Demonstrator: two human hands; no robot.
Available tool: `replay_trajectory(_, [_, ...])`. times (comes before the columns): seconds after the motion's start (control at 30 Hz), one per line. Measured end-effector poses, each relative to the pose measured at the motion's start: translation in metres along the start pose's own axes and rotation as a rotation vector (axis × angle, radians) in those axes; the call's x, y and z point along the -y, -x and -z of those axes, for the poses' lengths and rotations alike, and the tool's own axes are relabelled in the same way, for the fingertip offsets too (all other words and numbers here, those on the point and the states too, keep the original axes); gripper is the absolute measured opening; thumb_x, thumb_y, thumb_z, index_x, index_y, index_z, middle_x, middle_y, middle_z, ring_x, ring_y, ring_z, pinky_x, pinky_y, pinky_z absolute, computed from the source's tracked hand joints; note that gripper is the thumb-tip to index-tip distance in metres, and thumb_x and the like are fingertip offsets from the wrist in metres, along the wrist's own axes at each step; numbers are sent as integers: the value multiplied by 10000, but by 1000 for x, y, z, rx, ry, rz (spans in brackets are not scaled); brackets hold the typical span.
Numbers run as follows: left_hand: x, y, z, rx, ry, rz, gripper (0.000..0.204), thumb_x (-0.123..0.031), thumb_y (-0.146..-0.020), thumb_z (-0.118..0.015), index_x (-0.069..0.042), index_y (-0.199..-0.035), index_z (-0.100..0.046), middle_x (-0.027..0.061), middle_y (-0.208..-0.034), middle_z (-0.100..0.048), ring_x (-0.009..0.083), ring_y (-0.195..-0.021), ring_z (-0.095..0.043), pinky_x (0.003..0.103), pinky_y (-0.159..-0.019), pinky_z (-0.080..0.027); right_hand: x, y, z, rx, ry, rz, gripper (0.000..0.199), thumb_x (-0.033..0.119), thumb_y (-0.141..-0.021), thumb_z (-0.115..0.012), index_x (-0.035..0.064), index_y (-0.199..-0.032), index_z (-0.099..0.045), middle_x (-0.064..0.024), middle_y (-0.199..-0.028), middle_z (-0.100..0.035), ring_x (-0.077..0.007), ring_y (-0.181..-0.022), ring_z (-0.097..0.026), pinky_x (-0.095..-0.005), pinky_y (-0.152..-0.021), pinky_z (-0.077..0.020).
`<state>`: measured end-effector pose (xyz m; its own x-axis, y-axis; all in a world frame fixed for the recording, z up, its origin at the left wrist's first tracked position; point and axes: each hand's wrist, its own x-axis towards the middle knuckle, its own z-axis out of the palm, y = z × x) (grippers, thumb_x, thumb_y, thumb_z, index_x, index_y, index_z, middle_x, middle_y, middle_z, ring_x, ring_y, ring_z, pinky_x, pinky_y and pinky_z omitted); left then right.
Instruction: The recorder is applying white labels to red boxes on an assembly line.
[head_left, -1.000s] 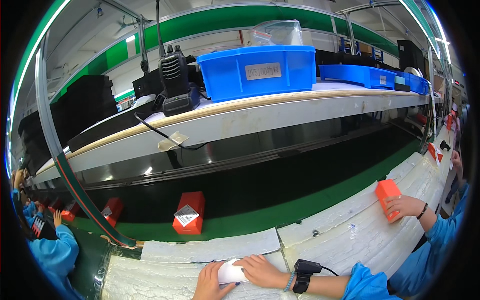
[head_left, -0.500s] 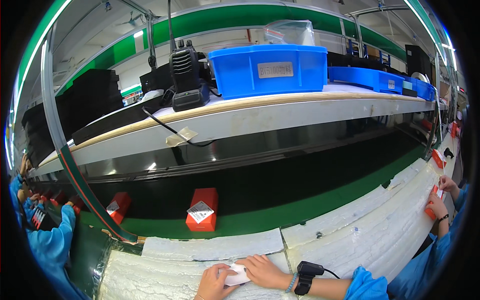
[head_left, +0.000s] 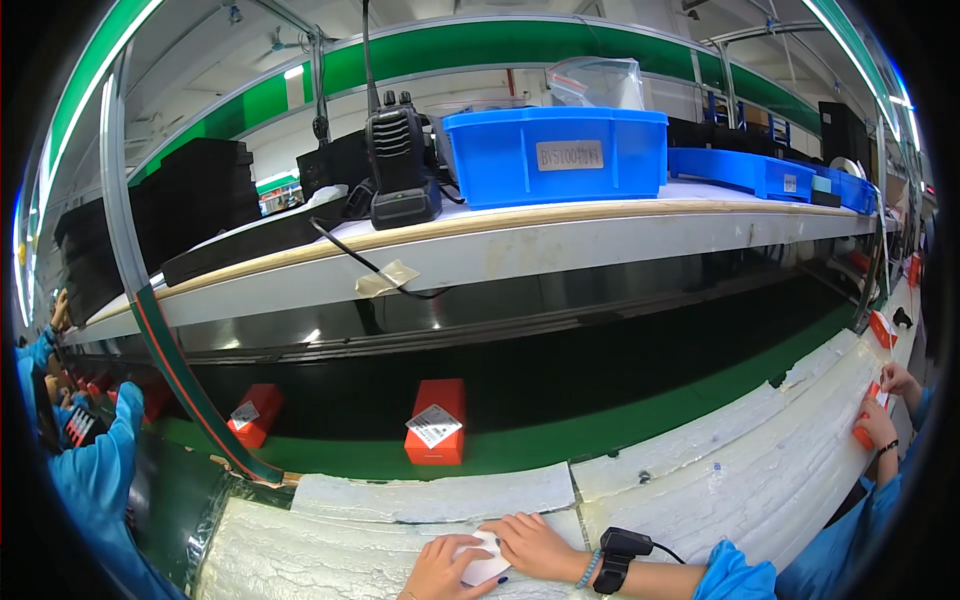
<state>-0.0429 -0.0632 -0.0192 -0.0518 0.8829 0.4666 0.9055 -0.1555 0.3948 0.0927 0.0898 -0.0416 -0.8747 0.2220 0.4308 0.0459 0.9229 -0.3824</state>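
A small white piece (head_left: 486, 566), which looks like folded paper or card, is between my two hands over the padded worktop. My left hand (head_left: 446, 566) grips its left side, fingers bent over the top. From the right, my right hand (head_left: 532, 546) reaches in with its fingertips on the piece's upper edge; part of its grip is hidden. A beaded bracelet and a black strapped device (head_left: 622, 552) with a cable are on my right wrist. The worktop (head_left: 320, 555) beneath is covered in wrinkled whitish sheeting.
Beyond the worktop, a red box (head_left: 436, 400) with a white label sits on the dark green belt, another red box (head_left: 262, 410) to its left. The shelf above carries a two-way radio (head_left: 400, 165) and a blue bin (head_left: 556, 155). Blue-sleeved co-workers are at both sides.
My head view has shifted slightly, so the scene sits farther right. My hands still hold the white piece; more of its flat face shows, and my left fingers have moved over it.
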Motion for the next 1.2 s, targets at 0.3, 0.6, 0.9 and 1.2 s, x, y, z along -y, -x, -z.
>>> replay_trajectory(0.3, [2,3,-7,-30,-6,-34,426,-255,-737,-745,-81,-1081,-564,163,-1157,-545,351,-1096,-505,448,-929,-405,3,-1,2,-9,4,-4,364,93,-870,-508,77,-1232,-536,-80,-1013,-560,-234,-933,-534,-365,-820,-385])
replay_trajectory(0.6, [-1,2,-11,-14,-42,27,447,-344,-782,-711,-81,-1109,-556,160,-1198,-538,346,-1139,-489,463,-962,-388,-25,-25,8,-170,80,-69,496,143,-823,-594,78,-1301,-478,-167,-1220,-469,-361,-1033,-481,-456,-875,-397])
replay_trajectory(0.9, [0,6,-7,-14,-35,60,478,-358,-792,-694,-59,-1133,-541,171,-1214,-521,355,-1158,-467,470,-968,-378,-34,-139,-6,-97,341,-489,774,514,-812,-624,36,-1376,-395,-204,-1374,-373,-436,-1127,-452,-613,-886,-406])
replay_trajectory(1.2, [1,5,-10,-30,-45,38,474,-344,-795,-680,-54,-1142,-537,169,-1217,-511,353,-1161,-461,463,-970,-374,-61,-160,-31,-224,550,-620,673,558,-766,-625,38,-1186,-541,-91,-1203,-480,-365,-996,-504,-499,-782,-477])
